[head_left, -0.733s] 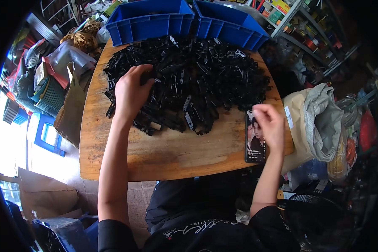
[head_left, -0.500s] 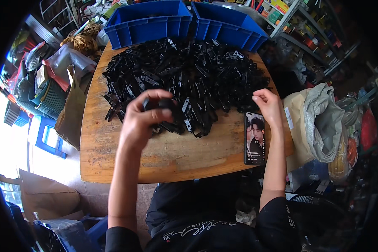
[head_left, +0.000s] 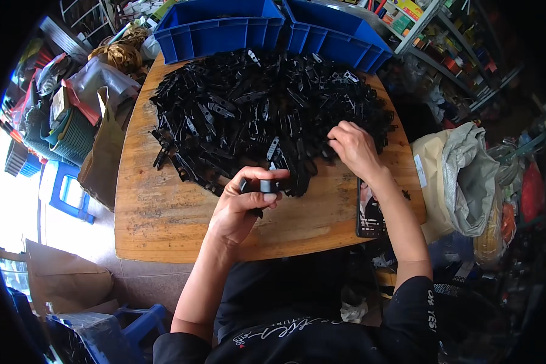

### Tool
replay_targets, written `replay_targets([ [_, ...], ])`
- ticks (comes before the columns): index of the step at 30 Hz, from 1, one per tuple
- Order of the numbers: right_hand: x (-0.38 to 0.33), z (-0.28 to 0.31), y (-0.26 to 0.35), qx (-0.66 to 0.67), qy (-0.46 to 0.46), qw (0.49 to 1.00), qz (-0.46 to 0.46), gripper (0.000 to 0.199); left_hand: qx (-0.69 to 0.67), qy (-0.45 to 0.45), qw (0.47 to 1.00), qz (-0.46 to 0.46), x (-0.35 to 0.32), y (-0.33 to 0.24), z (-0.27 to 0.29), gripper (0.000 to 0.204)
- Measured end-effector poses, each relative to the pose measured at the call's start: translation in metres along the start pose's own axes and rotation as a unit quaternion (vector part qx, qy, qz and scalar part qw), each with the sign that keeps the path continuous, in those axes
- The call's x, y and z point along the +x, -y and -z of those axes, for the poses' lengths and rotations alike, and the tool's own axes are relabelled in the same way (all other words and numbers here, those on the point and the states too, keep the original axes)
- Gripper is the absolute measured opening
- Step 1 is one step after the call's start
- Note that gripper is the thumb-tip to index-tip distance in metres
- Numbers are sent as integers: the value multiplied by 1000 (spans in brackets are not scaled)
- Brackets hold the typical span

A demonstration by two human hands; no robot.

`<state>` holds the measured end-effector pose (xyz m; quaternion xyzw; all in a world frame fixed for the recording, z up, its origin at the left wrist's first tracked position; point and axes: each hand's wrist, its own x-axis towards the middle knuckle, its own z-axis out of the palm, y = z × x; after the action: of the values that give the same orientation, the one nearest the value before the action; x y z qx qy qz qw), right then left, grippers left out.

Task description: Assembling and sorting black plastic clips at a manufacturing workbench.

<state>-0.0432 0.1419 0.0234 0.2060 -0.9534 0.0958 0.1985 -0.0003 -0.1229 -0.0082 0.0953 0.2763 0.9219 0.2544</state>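
Observation:
A large heap of small black plastic parts (head_left: 255, 109) covers the far half of a wooden table (head_left: 158, 212). My left hand (head_left: 242, 206) is raised over the table's near middle, its fingers closed on one black plastic part (head_left: 262, 187). My right hand (head_left: 353, 148) rests on the right edge of the heap, fingers curled down into the parts; whether it grips one is hidden. A phone (head_left: 370, 212) lies face up by the table's right front edge, partly under my right forearm.
Two blue plastic bins (head_left: 224, 27) (head_left: 340, 39) stand at the table's far edge. A beige sack (head_left: 461, 176) sits to the right, bags and baskets (head_left: 73, 127) to the left. Shelves with goods (head_left: 443, 42) stand at the back right.
My left hand has pulled back from the heap toward me with a black part in it. My right hand has moved from the phone to the heap's right edge.

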Motion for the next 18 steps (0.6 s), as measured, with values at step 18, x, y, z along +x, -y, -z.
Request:
replay_targets([
  [18,-51,-3,82,203,21,971,-124,10,-9,-83,996,-7,-5,-4,1,24],
])
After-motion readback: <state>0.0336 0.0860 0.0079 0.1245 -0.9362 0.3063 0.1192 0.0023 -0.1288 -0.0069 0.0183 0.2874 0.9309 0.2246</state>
